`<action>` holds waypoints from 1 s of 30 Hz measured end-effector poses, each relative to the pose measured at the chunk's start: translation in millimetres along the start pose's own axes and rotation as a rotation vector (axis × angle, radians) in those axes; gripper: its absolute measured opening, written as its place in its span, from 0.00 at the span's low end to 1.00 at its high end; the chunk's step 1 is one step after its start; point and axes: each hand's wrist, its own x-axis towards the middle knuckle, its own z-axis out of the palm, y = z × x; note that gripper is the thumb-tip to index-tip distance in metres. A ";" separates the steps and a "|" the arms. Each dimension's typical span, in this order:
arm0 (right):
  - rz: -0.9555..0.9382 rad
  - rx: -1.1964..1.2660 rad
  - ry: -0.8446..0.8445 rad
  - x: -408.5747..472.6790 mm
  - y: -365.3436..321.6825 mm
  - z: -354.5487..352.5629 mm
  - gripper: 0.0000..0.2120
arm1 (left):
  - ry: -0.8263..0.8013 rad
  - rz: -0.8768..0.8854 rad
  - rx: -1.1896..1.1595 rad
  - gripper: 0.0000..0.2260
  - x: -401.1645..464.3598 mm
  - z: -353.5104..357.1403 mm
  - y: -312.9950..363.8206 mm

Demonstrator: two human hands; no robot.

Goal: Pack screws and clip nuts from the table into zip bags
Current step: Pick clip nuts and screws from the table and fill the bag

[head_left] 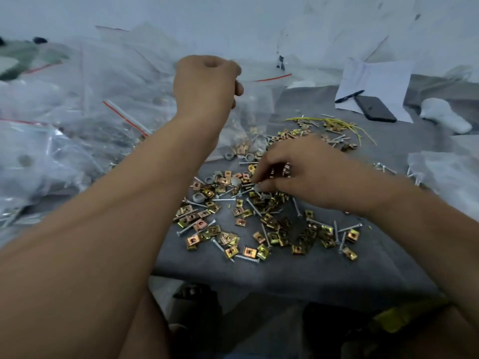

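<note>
On the grey table (285, 275), the left hand (207, 84) grips a zip bag (256, 104) upright while the right hand (298, 172) pinches among the scattered clip nuts (233, 239) and screws (246, 258), where a loose pinch could drop pieces beside the bag's mouth.

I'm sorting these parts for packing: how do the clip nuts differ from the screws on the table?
The clip nuts are flat, squarish and brass-gold with a centre hole; the screws are long, thin and silver. The clip nuts far outnumber the screws. Both lie loose and mixed on the grey table.
</note>
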 end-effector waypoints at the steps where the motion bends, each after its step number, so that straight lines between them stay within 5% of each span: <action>1: 0.022 -0.010 -0.017 1.3 -2.4 3.0 0.07 | 0.012 -0.019 -0.006 0.10 1.0 -1.9 -0.9; 10: 0.078 -0.050 -0.054 3.0 -2.3 5.1 0.06 | -0.008 0.014 0.047 0.11 0.3 -8.5 -4.4; 16: -0.012 0.059 0.113 -5.1 3.4 -9.1 0.05 | -0.024 0.025 0.046 0.11 0.3 -7.7 -4.0; 21: -0.034 -0.086 -0.062 -7.2 -3.1 -5.1 0.07 | -0.022 0.009 0.046 0.11 1.3 -5.5 -4.6; 30: -0.018 -0.331 -0.133 3.9 -9.8 -3.0 0.06 | -0.039 0.006 0.068 0.09 -1.3 3.1 -6.6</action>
